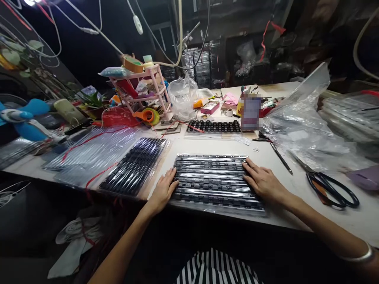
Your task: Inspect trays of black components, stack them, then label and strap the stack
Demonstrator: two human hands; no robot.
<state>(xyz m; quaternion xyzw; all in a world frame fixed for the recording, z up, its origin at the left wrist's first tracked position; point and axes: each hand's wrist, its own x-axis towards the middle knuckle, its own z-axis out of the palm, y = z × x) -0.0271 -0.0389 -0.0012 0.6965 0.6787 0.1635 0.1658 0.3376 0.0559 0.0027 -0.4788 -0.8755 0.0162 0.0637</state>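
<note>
A clear ridged plastic tray (211, 179) with rows of black parts lies flat at the table's front edge. My left hand (163, 189) rests against its left side, fingers extended and slightly apart. On the tray's right side lies my right hand (263, 182), its fingers spread over the edge. Neither hand is wrapped round anything. To the left is a second tray with black rows (134, 167), and behind the near tray sits a smaller tray of black pieces (214, 126).
Black-handled scissors (333, 189) and a black pen-like tool (281, 157) lie to the right, near crumpled clear plastic (308, 134). Clear trays (94, 152) lie at left beside a blue fan (25, 116). A pink rack (142, 90) stands behind. Cables hang overhead.
</note>
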